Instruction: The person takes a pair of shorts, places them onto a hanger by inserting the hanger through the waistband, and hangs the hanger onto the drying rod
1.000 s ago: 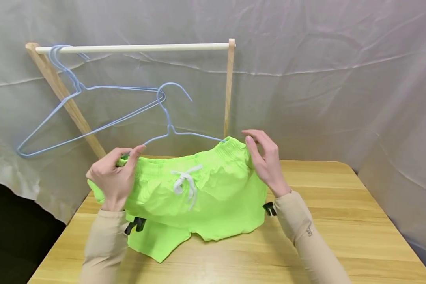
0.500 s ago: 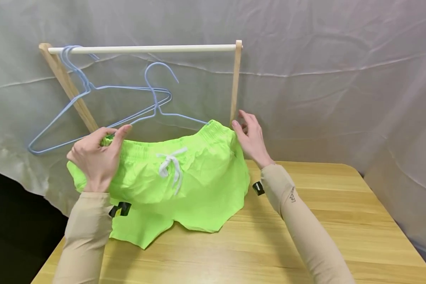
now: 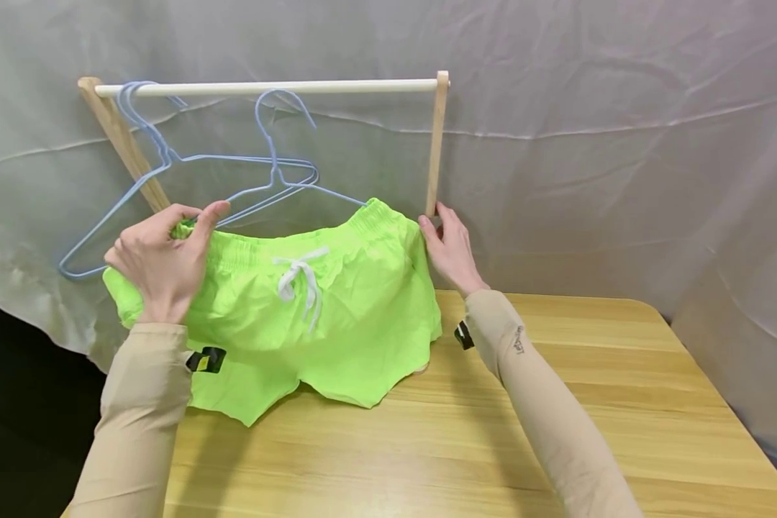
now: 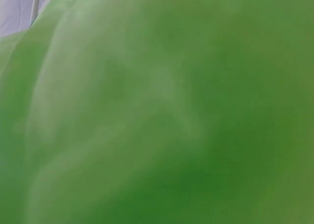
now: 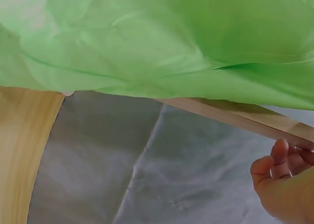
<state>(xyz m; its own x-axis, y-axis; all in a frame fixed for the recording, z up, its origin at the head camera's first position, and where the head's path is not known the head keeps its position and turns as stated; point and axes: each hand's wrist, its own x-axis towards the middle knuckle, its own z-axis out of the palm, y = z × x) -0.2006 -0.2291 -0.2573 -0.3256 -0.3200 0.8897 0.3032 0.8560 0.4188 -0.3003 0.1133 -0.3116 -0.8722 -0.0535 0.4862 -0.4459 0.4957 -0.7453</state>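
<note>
Bright green shorts (image 3: 337, 324) with a white drawstring bow hang upright above the table, a blue wire hanger (image 3: 273, 155) inside the waistband. Its hook rises near the rack's white rail (image 3: 362, 86); whether they touch I cannot tell. At the waistband's left end, my left hand (image 3: 162, 259) pinches the cloth, with the hanger's arm running toward it. My right hand (image 3: 452, 248) is at the shorts' right edge, its thumb and fingers around the rack's wooden post (image 3: 437, 144). In the right wrist view its curled fingers (image 5: 279, 153) meet that post. Green cloth fills the left wrist view.
More blue hangers (image 3: 129, 188) hang at the rail's left end, reaching behind the shorts. The rack's left post (image 3: 119, 137) leans beside them. A wooden table (image 3: 557, 374) lies below, with a grey curtain (image 3: 589, 180) behind.
The shorts and hanger have risen and moved left, bringing the hook up near the rail. My left hand moved with them. My right hand went from the waistband's right end to the post.
</note>
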